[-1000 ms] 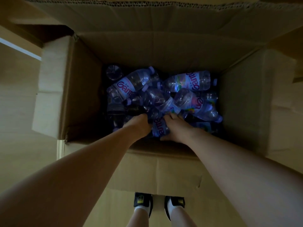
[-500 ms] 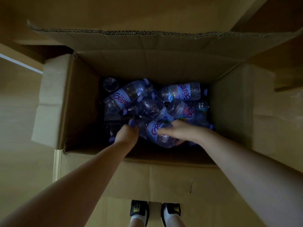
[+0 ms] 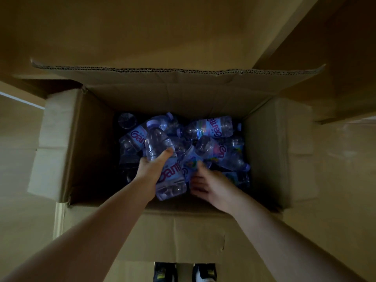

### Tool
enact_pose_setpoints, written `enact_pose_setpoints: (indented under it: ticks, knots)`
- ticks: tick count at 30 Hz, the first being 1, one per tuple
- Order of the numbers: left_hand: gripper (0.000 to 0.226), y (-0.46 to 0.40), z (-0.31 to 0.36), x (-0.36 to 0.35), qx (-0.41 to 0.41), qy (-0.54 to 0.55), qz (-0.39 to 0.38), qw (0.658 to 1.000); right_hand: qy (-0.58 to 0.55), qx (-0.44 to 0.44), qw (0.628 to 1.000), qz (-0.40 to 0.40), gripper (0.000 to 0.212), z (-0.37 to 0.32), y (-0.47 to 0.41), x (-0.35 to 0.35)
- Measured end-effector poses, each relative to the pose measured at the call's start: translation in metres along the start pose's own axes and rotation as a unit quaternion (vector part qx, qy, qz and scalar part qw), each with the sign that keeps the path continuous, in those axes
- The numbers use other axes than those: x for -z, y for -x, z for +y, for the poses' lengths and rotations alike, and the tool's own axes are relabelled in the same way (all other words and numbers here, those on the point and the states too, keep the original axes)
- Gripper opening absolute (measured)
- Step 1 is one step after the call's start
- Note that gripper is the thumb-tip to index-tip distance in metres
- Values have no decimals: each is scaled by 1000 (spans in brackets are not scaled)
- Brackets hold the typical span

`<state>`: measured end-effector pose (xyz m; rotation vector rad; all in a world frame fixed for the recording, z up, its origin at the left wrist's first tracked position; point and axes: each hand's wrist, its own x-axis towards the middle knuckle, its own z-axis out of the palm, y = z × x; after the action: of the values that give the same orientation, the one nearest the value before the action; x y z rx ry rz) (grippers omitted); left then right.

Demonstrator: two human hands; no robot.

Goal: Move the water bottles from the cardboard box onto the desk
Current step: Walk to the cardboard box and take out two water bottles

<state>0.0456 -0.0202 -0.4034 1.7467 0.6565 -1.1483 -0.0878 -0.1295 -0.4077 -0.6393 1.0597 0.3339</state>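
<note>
Since half a second ago the left hand (image 3: 151, 169) has lifted one water bottle (image 3: 162, 159) clear of the heap, turning it cap-up toward 12 o'clock, while the right hand (image 3: 205, 184) has let go of it and now reaches for a second bottle (image 3: 190, 163) just beside it at 3 o'clock. The left hand's fingers and thumb are curled round the bottle's middle, a firm hold by the look of it. The right hand's fingers are bent toward the next bottle, but whether they have closed on it I cannot tell (the box interior is very dim).

The task looks barely begun: the cardboard box (image 3: 91, 151) holds a loose pile of bottles (image 3: 213, 137) lying crosswise on one another, filling the floor from 9 o'clock to 3 o'clock, and no desk is in view, so nothing can be counted as delivered. The held bottle hangs above the pile, inside the box walls. The flaps stand open on all sides. The person's shoes (image 3: 183, 271) show at 6 o'clock.
</note>
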Motion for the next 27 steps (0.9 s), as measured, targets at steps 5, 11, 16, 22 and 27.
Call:
enact_pose_setpoints:
  ticks: [5,11,16,22,27]
  knots:
    - [71,-15,-12,3,4,-8,-16,1000,-406,-42,900,150,45,-9,-47,26]
    - [64,-30,-28,5,-33,-11,-3,999,-400,-70,889,213,71,-36,-89,33]
    - [59,-36,-28,10,-89,-26,8,996,-372,-98,897,220,57,-46,-103,40]
    - [58,-31,-22,16,-110,-35,28,993,-302,-73,930,195,39,-16,-82,44]
    - [48,-18,-15,22,-111,-31,0,993,-194,-92,977,18,52,-8,-44,45]
